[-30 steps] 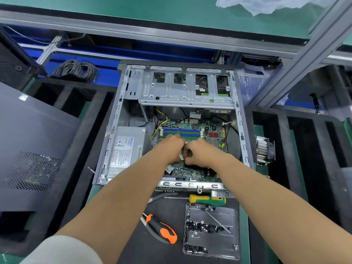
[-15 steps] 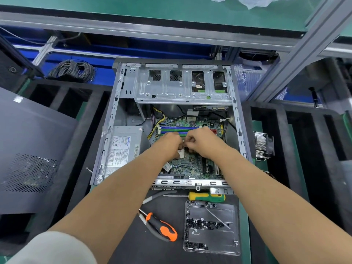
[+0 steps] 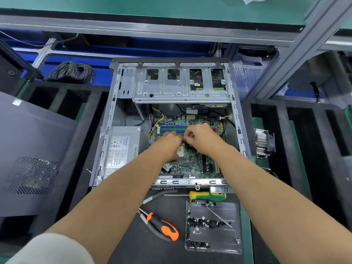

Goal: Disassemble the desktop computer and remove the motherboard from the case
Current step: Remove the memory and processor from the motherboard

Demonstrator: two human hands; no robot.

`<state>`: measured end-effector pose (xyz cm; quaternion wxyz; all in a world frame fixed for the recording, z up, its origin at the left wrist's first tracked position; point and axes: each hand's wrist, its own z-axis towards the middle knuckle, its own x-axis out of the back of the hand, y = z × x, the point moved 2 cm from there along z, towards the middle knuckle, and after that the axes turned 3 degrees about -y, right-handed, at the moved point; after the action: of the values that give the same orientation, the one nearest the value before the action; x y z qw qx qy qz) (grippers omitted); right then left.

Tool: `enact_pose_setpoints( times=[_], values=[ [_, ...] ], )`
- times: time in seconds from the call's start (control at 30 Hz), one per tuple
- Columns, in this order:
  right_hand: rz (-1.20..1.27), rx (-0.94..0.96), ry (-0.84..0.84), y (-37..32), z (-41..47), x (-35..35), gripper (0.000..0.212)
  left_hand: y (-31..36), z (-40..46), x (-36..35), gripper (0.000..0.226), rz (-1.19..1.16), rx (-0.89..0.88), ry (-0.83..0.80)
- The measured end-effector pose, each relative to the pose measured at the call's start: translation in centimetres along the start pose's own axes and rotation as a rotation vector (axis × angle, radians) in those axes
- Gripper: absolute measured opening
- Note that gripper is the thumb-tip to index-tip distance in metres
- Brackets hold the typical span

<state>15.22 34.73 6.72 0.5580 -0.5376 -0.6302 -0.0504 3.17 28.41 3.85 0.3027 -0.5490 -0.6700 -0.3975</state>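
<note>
The open grey computer case [image 3: 106,141] lies flat in the middle of the bench. Its green motherboard [image 3: 192,164] sits inside, with blue and green memory slots [image 3: 167,128] at its far side and a bare processor socket [image 3: 180,150] in the centre. My left hand [image 3: 167,144] and my right hand [image 3: 204,139] meet just above the socket, at the near edge of the memory slots. The right hand's fingers are curled and pinch a small part there, which the fingers hide. My left fingertips touch the same spot.
A power supply [image 3: 122,149] fills the case's left side and a drive cage [image 3: 181,86] its far end. In front lie a green-yellow screwdriver [image 3: 207,195], orange-black pliers [image 3: 162,226] and a clear screw tray [image 3: 213,225]. A heatsink [image 3: 263,142] rests at the right, a side panel [image 3: 28,149] at the left.
Both hands have moved away from me, off the processor socket and up to the memory slots. The socket now shows between the wrists.
</note>
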Motion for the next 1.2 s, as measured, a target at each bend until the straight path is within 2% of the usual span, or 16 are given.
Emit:
enact_pose_setpoints(
  times=[0.57,0.73,0.87,1.2],
  values=[
    [0.036,0.019,-0.071,0.0,-0.6,-0.2,0.005,0.4,-0.1,0.6,0.039,-0.014,-0.015,-0.029],
    [-0.035,0.001,-0.006,-0.2,-0.2,0.4,0.013,0.2,0.1,0.3,0.05,-0.046,0.0,-0.014],
    [-0.064,-0.018,-0.02,-0.4,0.0,0.5,0.016,0.0,0.1,0.0,0.064,-0.044,0.006,-0.002],
    [-0.16,0.011,-0.027,-0.4,0.7,0.2,0.018,-0.1,0.0,0.0,0.053,-0.047,0.012,0.008]
  ],
)
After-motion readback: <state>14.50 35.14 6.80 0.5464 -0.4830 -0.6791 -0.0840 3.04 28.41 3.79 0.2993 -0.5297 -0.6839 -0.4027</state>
